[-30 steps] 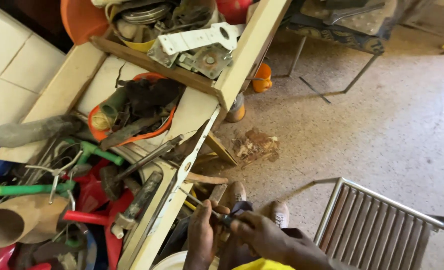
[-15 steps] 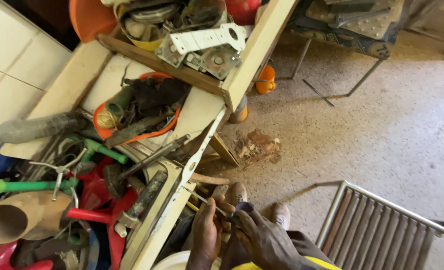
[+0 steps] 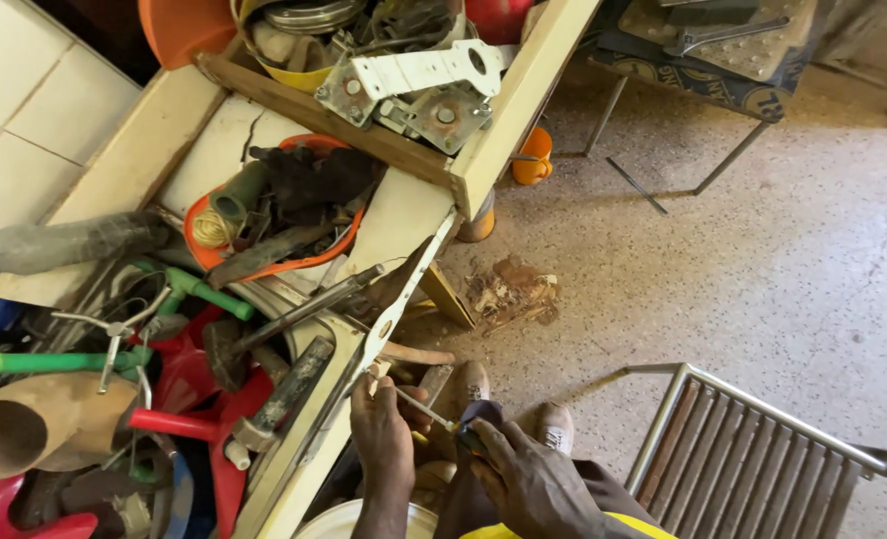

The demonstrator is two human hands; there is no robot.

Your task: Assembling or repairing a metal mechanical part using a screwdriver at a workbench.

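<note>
Both forearms cut off below, left hand (image 3: 384, 439) hiding the thin tool's (image 3: 426, 410) end

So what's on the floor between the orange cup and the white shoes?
In the head view, a small heap of brown wood scraps lies on the speckled floor between the orange cup and the white shoes.

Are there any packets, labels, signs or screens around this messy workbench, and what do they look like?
Printed sheet: draped over the metal-legged stand at top right, dark blue with round yellow emblems along its edge.
Clear plastic bottle: lying on its side at the bench's left edge, grimy, no label visible.
No screens or signs in view.
</note>
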